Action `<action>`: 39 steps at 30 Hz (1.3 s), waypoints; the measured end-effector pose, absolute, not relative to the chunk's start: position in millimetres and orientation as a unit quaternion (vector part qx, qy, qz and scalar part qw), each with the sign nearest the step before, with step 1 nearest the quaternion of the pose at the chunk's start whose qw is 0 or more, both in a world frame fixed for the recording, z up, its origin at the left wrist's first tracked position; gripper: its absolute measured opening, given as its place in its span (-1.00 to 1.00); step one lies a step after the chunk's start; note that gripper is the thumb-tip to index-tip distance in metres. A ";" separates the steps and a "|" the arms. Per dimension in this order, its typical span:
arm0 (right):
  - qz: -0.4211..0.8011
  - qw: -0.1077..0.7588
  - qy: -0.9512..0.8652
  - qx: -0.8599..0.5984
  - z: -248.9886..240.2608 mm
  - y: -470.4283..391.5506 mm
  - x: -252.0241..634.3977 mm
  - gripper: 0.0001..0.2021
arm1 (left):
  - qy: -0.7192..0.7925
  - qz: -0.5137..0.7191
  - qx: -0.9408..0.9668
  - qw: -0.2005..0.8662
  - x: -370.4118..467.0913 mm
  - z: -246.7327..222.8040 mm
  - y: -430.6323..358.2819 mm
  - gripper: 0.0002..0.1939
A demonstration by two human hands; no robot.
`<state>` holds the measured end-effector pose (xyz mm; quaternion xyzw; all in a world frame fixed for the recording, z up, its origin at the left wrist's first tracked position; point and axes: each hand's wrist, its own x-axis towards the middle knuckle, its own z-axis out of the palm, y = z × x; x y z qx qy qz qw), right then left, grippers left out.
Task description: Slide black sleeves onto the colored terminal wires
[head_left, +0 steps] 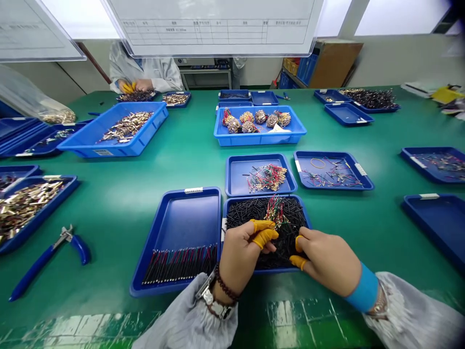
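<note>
Black tubes (247,211) fill a blue tray below both hands, with a bunch of red and green wires (275,211) on top. My left hand (247,247), in yellow finger cots, is closed over the tray beside the wires; what it pinches is too small to name. At the tray's right side my right hand (323,254) has thumb and fingertips bent close together among the tubes, and its grip is partly hidden. To the left, a blue tray (191,211) holds a row of black-sleeved wires (181,264).
Pliers (67,237) lie at the left. Behind the tubes are trays of colored wires (269,177) and loose wires (332,174). Farther back stand bins with metal parts (127,127) and wire bundles (249,127). A person's gloved hands (134,86) work across the table.
</note>
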<state>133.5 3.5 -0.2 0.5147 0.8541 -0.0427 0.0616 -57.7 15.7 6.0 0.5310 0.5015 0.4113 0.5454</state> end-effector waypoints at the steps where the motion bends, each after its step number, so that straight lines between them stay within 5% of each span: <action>1: -0.040 0.062 0.851 0.520 -0.9 2.6 131.6 -0.91 | 0.504 0.412 0.533 0.541 -58.3 6.4 15.7 -0.86; 26: -0.123 0.012 0.832 0.541 -11.6 -4.3 126.1 -0.93 | 0.536 0.378 0.614 0.439 -56.9 -1.1 5.1 -0.86; 39: -0.584 -0.371 0.515 0.505 -0.5 30.3 117.9 -0.83 | 0.567 0.390 0.604 0.401 -55.3 3.8 4.3 -0.90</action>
